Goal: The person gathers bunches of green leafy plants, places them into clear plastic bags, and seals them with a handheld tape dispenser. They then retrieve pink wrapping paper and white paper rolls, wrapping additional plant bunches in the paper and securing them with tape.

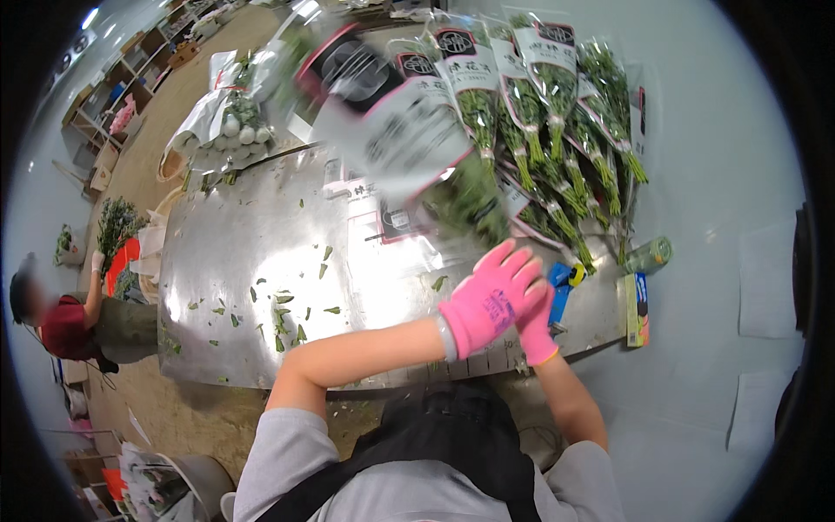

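Observation:
A bunch of leafy green stems in a printed plastic sleeve (417, 147) slants up and leftward over the metal table, blurred by motion. My left hand (488, 307), in a pink knit glove, closes around its stem end. Pressed against it from the right is my right hand (537, 323), also gloved in pink, and closed at the same end; its fingers are partly hidden. The stems inside my grip cannot be seen. Just beyond my right hand lies a blue tape dispenser (559, 293) with a yellow part. Flat printed sleeves (365, 215) lie on the table beneath the bunch.
Several sleeved bunches (554, 98) are piled at the table's far right. A green bottle (649, 254) and a small box (637, 310) sit by the right edge. Cut leaves litter the metal table (215, 261). White-wrapped flowers (228, 130) rest far left. A co-worker (72, 323) holds flowers at left.

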`<state>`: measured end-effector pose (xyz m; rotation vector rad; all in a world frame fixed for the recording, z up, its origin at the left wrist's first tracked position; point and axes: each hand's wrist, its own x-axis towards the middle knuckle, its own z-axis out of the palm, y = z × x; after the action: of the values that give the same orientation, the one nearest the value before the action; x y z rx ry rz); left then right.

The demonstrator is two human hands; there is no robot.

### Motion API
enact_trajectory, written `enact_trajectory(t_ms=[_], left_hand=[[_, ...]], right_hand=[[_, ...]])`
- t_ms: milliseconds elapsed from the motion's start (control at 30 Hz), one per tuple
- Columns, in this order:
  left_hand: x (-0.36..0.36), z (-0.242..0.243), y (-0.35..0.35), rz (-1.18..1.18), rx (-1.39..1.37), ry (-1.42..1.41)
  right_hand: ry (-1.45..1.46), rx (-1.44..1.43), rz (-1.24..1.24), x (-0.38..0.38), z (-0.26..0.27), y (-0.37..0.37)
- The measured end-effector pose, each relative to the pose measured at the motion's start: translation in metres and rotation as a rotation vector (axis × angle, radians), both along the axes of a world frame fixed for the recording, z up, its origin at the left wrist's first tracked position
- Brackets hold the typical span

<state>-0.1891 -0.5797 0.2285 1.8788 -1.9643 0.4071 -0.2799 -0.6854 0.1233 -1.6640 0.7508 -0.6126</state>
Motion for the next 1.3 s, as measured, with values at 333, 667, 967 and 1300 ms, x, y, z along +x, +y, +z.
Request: enact_trajectory(t_ms=[333, 667, 967, 1300], left_hand=[[-0.031, -0.149, 0.223, 0.656, 0.202, 0.709], [-0.379, -0.207, 0.351, 2.151, 0.346, 1.253], [-0.698, -0.404, -0.007, 2.141, 0.144, 2.090], [-0.777, -0.436, -0.080, 2.244, -2.063, 2.585]], right_hand=[[-0.115, -0.011, 0.118, 0.167, 0.005, -0.158], [0.218, 0.488, 0.989, 0.053, -0.129, 0.113], [0.560, -0.116, 2.237, -0.125, -0.203, 0.292], [0.438, -1.066, 2.660, -0.309, -0.275, 0.514]])
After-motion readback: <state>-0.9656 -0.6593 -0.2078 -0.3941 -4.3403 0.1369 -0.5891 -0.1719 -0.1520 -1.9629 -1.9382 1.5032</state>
